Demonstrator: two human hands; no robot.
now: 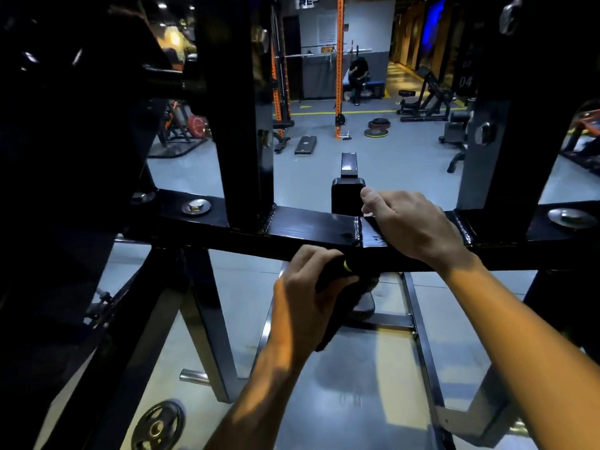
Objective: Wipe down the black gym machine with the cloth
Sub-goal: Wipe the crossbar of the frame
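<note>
Your left hand (pixel 303 297) is curled tight around a dark cloth (pixel 337 287), the grip fully closed on it. The bundle has a small yellow-green tag showing near your thumb, and a loose end hangs down below your palm. You hold the cloth against the near, lower edge of the horizontal crossbar (pixel 292 227) of the black gym machine (pixel 240 125), close to a weld seam (pixel 358 230) that runs across the bar.

Your right hand (pixel 409 224) lies over the top of the same bar just right of that seam, fingers wrapped over the far edge — a closed grip on the bar itself, with nothing else in it. The two hands are near each other, the left lower and closer to you.

The bar's top face shines. Two black uprights rise from it, one left of your hands and one at the right, and silver bolt heads (pixel 196 206) sit on the bar at both ends. Beyond the bar a small black pad (pixel 347 196) stands just behind your right fingers.

Below, the grey floor (pixel 357 384) shows the machine's base rails and a black weight plate (pixel 159 425) at lower left. Farther back stands an orange rack (pixel 339 60), and a person (pixel 357 79) sits on a bench.
</note>
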